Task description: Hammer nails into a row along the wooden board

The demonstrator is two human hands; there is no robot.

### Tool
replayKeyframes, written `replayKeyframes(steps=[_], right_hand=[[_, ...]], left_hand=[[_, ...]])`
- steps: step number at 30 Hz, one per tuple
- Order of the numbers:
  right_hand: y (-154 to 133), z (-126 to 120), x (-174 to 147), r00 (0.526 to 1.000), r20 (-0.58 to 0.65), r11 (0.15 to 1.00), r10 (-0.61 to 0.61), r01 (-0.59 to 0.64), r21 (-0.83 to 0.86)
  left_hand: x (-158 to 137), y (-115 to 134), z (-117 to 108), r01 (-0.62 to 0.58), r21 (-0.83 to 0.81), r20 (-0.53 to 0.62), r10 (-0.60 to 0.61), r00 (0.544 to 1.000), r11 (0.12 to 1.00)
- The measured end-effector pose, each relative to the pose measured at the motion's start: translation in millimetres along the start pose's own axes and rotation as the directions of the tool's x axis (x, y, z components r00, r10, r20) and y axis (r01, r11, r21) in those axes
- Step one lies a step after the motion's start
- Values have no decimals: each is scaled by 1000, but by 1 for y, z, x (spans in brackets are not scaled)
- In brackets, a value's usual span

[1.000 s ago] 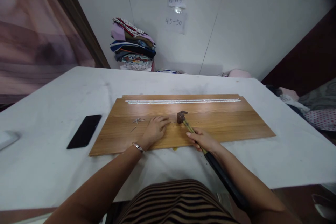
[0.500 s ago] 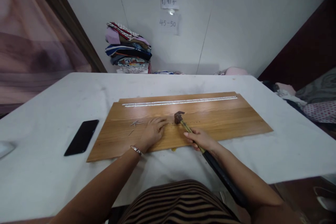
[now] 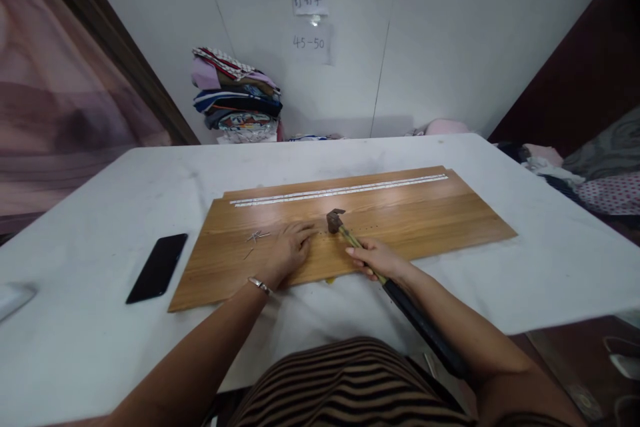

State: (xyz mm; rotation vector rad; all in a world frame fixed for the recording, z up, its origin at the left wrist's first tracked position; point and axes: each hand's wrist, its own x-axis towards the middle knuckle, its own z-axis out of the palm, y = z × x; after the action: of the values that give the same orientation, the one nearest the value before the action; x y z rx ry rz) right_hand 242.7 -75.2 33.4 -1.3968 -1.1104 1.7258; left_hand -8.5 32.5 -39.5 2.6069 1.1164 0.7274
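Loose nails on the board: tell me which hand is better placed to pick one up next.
Left, most likely: the left hand is close beside the loose nails, while the right hand is farther off and grips the hammer.

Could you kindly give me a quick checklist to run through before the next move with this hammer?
1. Hammer held: ok, in the right hand.
2. Left hand clear of the hammer head: not ok, fingertips look close beside it.
3. Nail under the left fingertips: cannot tell, too small.
4. Loose nails apart from the hammer: ok.
5. Board lying on the table: ok.
6. Phone off the board: ok.
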Motion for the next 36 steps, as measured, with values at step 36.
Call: replayKeyframes(steps=[36], right_hand=[[-3, -4, -1, 1000, -4, 999, -14, 13, -29]], left_hand=[[0, -3, 2, -18, 4, -15, 19, 1000, 1000]])
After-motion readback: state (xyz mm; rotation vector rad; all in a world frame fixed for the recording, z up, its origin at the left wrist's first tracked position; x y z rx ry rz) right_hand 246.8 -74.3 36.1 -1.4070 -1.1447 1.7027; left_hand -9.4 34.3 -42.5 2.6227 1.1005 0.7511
